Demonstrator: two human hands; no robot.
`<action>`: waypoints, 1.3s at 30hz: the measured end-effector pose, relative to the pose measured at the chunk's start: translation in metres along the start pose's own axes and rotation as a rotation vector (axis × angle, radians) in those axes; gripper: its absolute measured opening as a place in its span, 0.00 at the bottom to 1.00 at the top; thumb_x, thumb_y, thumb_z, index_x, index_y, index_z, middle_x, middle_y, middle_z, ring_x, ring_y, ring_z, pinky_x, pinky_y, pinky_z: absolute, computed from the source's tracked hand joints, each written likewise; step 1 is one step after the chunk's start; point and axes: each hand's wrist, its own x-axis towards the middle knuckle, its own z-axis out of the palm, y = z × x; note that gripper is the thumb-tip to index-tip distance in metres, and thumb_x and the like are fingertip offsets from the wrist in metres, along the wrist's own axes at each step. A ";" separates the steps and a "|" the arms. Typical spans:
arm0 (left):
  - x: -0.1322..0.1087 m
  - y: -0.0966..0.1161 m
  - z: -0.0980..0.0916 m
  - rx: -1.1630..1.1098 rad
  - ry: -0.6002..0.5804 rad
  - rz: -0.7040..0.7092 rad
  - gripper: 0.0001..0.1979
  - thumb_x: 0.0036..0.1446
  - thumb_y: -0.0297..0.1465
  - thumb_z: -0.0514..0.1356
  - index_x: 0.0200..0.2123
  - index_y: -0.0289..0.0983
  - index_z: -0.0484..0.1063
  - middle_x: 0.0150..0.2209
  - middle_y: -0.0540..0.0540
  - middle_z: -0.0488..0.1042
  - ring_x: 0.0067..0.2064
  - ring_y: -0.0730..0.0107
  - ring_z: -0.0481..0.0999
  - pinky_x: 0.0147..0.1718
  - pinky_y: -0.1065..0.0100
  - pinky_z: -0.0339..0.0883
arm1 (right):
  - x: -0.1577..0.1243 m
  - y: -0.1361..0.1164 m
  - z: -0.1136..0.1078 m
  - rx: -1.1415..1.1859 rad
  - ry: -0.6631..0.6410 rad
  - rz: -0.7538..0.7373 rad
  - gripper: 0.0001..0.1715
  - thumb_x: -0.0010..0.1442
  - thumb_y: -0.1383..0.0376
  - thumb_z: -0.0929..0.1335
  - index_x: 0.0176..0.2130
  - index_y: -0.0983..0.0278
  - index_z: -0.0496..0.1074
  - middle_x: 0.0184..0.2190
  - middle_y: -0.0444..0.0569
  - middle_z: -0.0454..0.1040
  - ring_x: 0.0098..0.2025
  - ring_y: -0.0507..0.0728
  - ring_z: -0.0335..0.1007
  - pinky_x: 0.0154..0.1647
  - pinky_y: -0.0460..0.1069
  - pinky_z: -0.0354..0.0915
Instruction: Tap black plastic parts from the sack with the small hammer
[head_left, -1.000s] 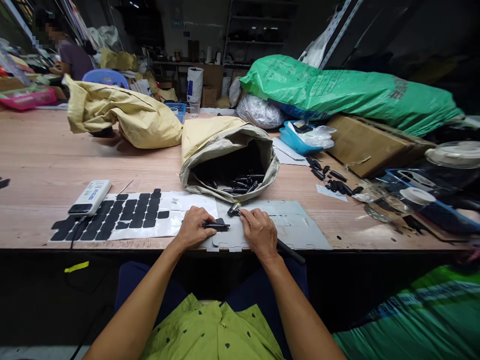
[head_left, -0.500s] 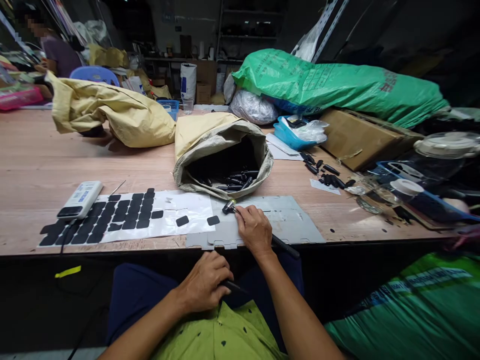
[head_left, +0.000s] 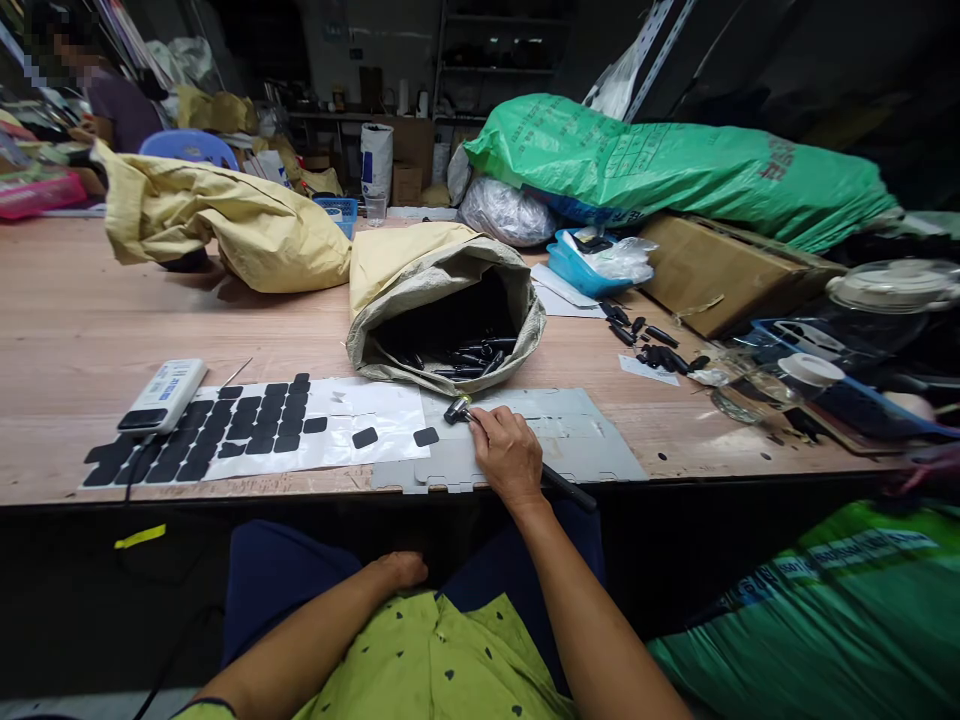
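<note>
My right hand (head_left: 510,450) is closed around a small hammer (head_left: 457,410) with a black-and-yellow head, resting low over a grey board (head_left: 577,435) at the table's front edge. The hammer's black handle sticks out behind the hand, past the edge. Down between my thighs is my left hand (head_left: 409,568); its fingers are hidden, so what it holds does not show. Left of the hammer lies a white sheet (head_left: 337,400) with rows of black rounded-square stickers (head_left: 277,415). Just beyond the board, an open sack (head_left: 442,250) faces me with black slim pieces (head_left: 480,358) inside.
A white device (head_left: 163,395) with a cord sits on the sheet's left end. Farther back lies a folded yellow sack (head_left: 247,230). To the right are loose black pieces (head_left: 664,358), a cardboard box (head_left: 727,270) and a large green sack (head_left: 675,165). A person (head_left: 124,105) sits far left.
My left hand has dropped from near the table edge down toward my lap, and the dark slim piece in it has gone from view. My right hand keeps the hammer in almost the same place.
</note>
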 end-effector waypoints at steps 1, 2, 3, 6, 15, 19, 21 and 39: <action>-0.001 0.001 0.000 0.020 -0.012 -0.008 0.25 0.52 0.29 0.60 0.55 0.39 0.72 0.51 0.38 0.76 0.54 0.48 0.75 0.53 0.53 0.68 | 0.000 0.000 0.000 0.001 0.001 0.000 0.14 0.66 0.63 0.64 0.48 0.59 0.75 0.36 0.48 0.72 0.38 0.57 0.61 0.39 0.50 0.54; -0.002 0.003 -0.001 0.044 -0.026 -0.016 0.25 0.53 0.29 0.60 0.56 0.37 0.71 0.52 0.37 0.75 0.55 0.47 0.74 0.53 0.52 0.67 | 0.000 0.000 0.000 0.001 0.002 0.001 0.14 0.66 0.63 0.64 0.48 0.59 0.75 0.36 0.48 0.72 0.38 0.57 0.61 0.39 0.50 0.54; -0.005 0.005 -0.002 0.062 -0.033 -0.018 0.24 0.55 0.30 0.59 0.56 0.37 0.71 0.54 0.36 0.74 0.56 0.47 0.73 0.54 0.52 0.66 | 0.000 0.000 0.001 0.002 0.003 0.002 0.14 0.66 0.63 0.64 0.48 0.59 0.75 0.36 0.48 0.72 0.38 0.57 0.61 0.39 0.50 0.54; -0.023 0.020 -0.012 0.126 -0.006 0.152 0.18 0.57 0.32 0.58 0.51 0.39 0.74 0.50 0.40 0.76 0.53 0.53 0.75 0.50 0.58 0.68 | -0.001 0.000 0.001 0.007 0.002 0.010 0.14 0.66 0.62 0.65 0.48 0.59 0.75 0.37 0.48 0.72 0.38 0.56 0.61 0.40 0.49 0.54; -0.114 0.048 -0.103 0.249 1.106 0.963 0.12 0.61 0.25 0.58 0.48 0.39 0.73 0.36 0.45 0.77 0.37 0.66 0.72 0.40 0.62 0.66 | -0.001 0.001 0.002 0.004 0.011 0.011 0.14 0.65 0.62 0.65 0.48 0.59 0.75 0.36 0.48 0.72 0.38 0.56 0.60 0.39 0.49 0.54; -0.105 0.024 -0.178 0.373 1.331 0.444 0.16 0.66 0.35 0.54 0.53 0.39 0.73 0.47 0.39 0.74 0.51 0.54 0.69 0.50 0.53 0.64 | -0.001 0.001 0.003 -0.001 0.021 0.006 0.14 0.65 0.62 0.65 0.48 0.59 0.75 0.36 0.48 0.71 0.38 0.56 0.60 0.39 0.49 0.54; -0.093 0.009 -0.199 0.456 1.318 0.196 0.21 0.66 0.38 0.52 0.57 0.37 0.71 0.56 0.34 0.68 0.58 0.46 0.64 0.55 0.47 0.60 | -0.001 0.001 0.003 -0.001 0.022 0.005 0.14 0.65 0.62 0.65 0.48 0.59 0.75 0.36 0.48 0.71 0.38 0.56 0.60 0.39 0.49 0.54; -0.068 0.010 -0.195 0.586 1.171 0.139 0.20 0.66 0.37 0.52 0.56 0.41 0.73 0.60 0.36 0.67 0.62 0.44 0.60 0.60 0.44 0.51 | -0.001 0.001 0.002 -0.010 0.029 0.011 0.13 0.65 0.62 0.65 0.47 0.59 0.76 0.36 0.47 0.72 0.38 0.56 0.61 0.40 0.49 0.55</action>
